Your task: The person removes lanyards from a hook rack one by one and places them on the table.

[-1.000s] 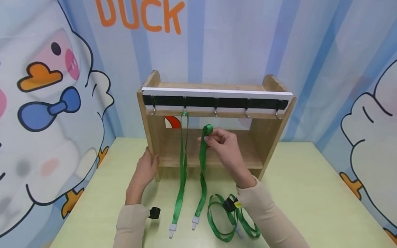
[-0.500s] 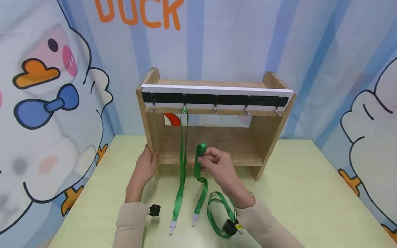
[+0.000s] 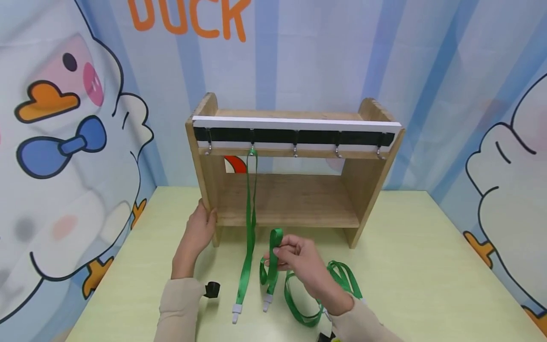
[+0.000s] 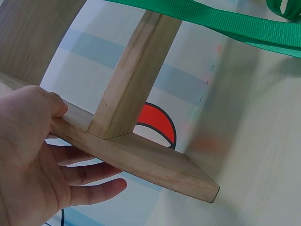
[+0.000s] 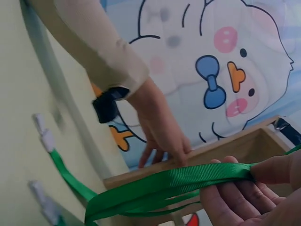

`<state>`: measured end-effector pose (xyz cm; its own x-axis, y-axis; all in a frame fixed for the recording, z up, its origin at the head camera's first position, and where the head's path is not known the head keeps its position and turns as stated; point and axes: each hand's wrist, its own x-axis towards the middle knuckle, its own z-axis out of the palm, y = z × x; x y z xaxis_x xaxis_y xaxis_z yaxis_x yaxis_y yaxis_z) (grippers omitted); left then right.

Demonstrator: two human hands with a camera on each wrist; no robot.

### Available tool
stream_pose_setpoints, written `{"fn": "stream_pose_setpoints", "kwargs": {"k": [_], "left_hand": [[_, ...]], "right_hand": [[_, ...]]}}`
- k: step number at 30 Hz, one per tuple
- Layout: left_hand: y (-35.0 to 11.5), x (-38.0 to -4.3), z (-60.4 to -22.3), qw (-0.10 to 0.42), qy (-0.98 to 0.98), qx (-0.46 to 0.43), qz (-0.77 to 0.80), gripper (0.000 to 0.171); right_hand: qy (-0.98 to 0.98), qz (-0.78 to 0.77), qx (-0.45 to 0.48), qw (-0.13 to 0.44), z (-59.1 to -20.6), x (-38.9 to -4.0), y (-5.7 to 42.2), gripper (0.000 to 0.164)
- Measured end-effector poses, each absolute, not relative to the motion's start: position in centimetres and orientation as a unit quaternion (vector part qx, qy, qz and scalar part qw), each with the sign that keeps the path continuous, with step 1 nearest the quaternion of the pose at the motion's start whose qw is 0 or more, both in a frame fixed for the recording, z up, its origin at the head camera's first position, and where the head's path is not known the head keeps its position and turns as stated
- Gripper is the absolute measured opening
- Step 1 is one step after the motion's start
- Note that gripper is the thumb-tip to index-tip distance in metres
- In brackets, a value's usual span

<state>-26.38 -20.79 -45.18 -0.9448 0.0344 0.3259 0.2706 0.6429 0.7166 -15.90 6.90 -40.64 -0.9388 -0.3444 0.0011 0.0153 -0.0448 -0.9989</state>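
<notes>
My left hand (image 3: 197, 230) grips the left side panel of a wooden shelf rack (image 3: 295, 202); in the left wrist view its thumb lies on one side of the panel (image 4: 155, 160) and its fingers on the other. In front of the rack, my right hand (image 3: 301, 263) pinches a green lanyard (image 3: 275, 244) near its looped top. The strap folds below the fingers, and its white clip (image 3: 267, 302) is low, close over the table. Another green lanyard (image 3: 249, 228) hangs from the second hook from the left, its clip pointing down.
Several metal hooks (image 3: 295, 150) line a black strip along the rack's top. More green lanyards (image 3: 297, 316) lie coiled on the table (image 3: 427, 266), partly behind my right forearm. A duck-print cloth (image 3: 320, 57) stands behind. A black wrist camera (image 3: 212, 289) is on my left sleeve.
My right hand has come down from just below the hooks to in front of the lower shelf, bringing the lanyard's loop with it, and the strap now folds. My left hand stays on the panel.
</notes>
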Motion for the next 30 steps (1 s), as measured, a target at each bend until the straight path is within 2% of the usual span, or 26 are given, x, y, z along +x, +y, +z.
{"fn": "stream_pose_setpoints", "kwargs": {"k": [6,14,30], "left_hand": [[-20.8,-26.5,-45.0,0.135,-0.895,-0.084,-0.417,0.049],[-20.8,-26.6,-45.0,0.137,-0.895,-0.085,-0.416,0.049],[-20.9,-26.2,-44.9,0.124,-0.896,-0.083,-0.419,0.051]], "right_hand": [[0.681,-0.707,-0.097,0.162,-42.1,-15.5,6.8,0.011],[0.695,-0.694,-0.053,0.181,-44.0,-16.8,6.1,0.01],[0.735,-0.662,0.022,0.144,-47.5,-19.0,4.3,0.018]]}}
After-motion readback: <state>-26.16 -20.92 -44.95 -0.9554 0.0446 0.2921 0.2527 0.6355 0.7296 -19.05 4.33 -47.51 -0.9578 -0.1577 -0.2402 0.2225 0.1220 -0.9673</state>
